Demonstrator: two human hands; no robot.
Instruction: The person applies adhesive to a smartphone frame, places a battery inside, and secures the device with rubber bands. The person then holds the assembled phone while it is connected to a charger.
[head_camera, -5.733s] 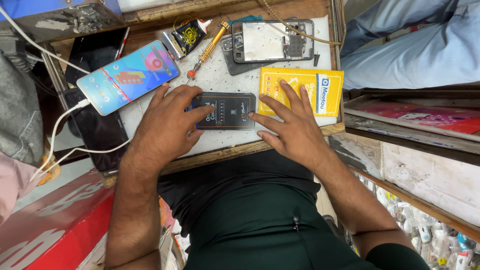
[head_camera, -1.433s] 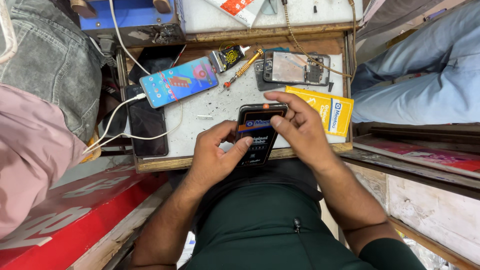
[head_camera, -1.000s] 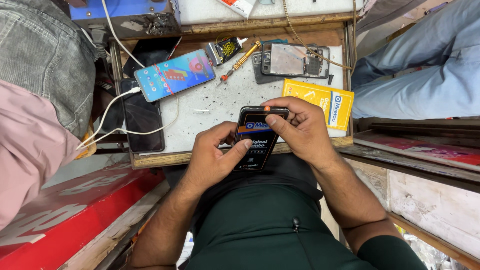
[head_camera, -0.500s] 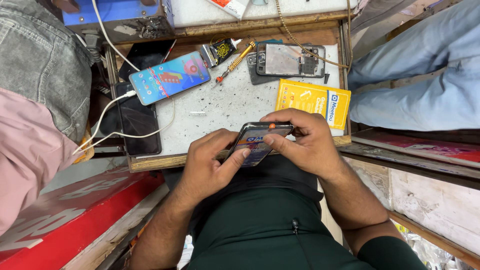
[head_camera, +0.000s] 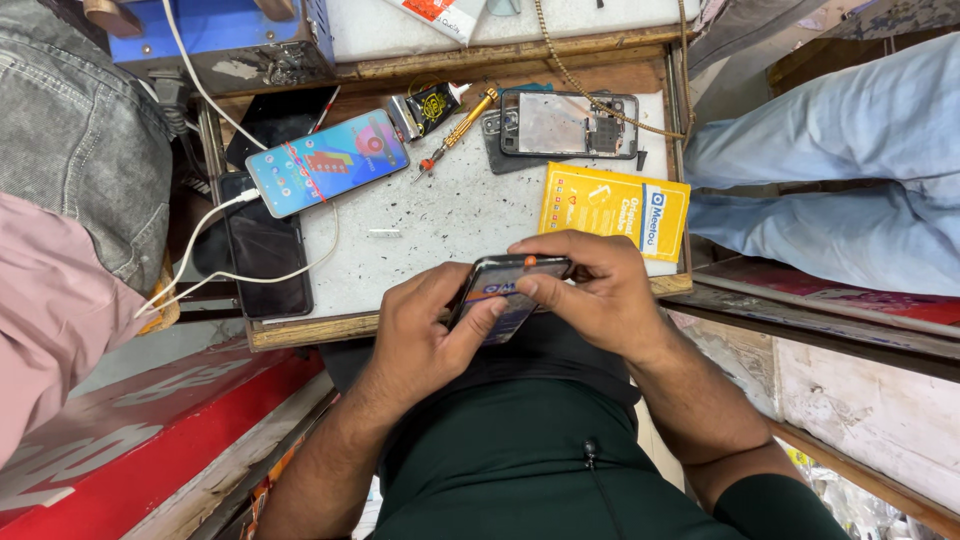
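Closest to the camera, above a dark green lap, both hands grip one smartphone (head_camera: 503, 296) at the near edge of the counter (head_camera: 440, 215). The left hand (head_camera: 425, 335) cups it from below, fingers curled under and thumb laid across the lit screen; the right hand (head_camera: 600, 295) closes over its upper end, fingertips pinching the rim — a two-sided hold that steadies the phone, tilted on edge, clear of the surface. It may be that a fingertip presses a side key, though the view is too small to tell.

Just beyond the right hand lies a flat yellow packet (head_camera: 613, 210). Farther back sits an opened phone frame (head_camera: 568, 124) with its insides bare, a gold-handled screwdriver (head_camera: 458, 130) beside it and a small black-and-yellow glue tube (head_camera: 428, 108) — tools laid within easy reach. To the left, a second phone (head_camera: 326, 162) with a bright screen rests on a white charging cable (head_camera: 225, 245), next to a dark phone (head_camera: 262, 255).

The counter is a scuffed grey-white slab in a wooden frame, hemmed by a blue metal box (head_camera: 225, 35) and people's clothed legs.
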